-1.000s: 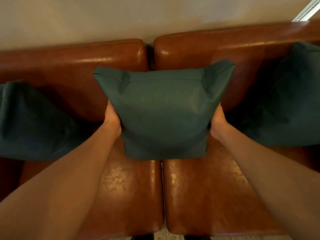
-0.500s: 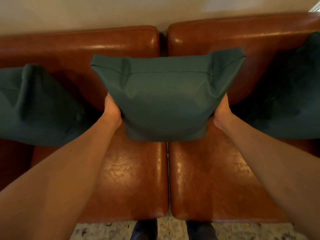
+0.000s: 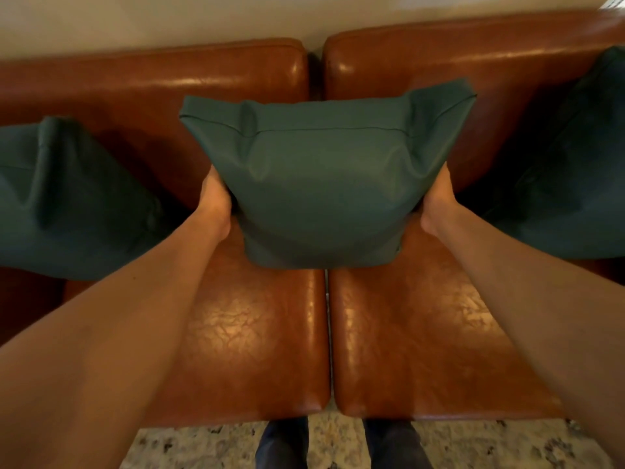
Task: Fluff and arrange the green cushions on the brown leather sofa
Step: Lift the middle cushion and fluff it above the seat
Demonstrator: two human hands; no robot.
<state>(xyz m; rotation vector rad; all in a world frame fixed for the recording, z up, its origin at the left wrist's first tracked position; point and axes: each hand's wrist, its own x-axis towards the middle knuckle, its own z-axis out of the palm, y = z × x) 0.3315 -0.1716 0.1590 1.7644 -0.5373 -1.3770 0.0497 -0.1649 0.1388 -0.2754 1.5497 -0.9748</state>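
Observation:
A green cushion (image 3: pixel 324 184) stands upright in the middle of the brown leather sofa (image 3: pixel 257 333), over the gap between the two seat pads. My left hand (image 3: pixel 213 201) presses its left side and my right hand (image 3: pixel 439 204) presses its right side, so the cushion is squeezed between them; my fingers are hidden behind it. A second green cushion (image 3: pixel 67 204) leans at the sofa's left end. A third green cushion (image 3: pixel 568 177) leans at the right end.
The sofa's two back pads (image 3: pixel 152 79) rise against a pale wall (image 3: pixel 169 18). A speckled rug (image 3: pixel 338 445) lies in front of the sofa, with my dark shoes (image 3: pixel 284 445) at the bottom edge.
The cushion has shifted a little back toward the backrest while both hands keep hold of its sides. My view has pulled back, showing the rug and shoes.

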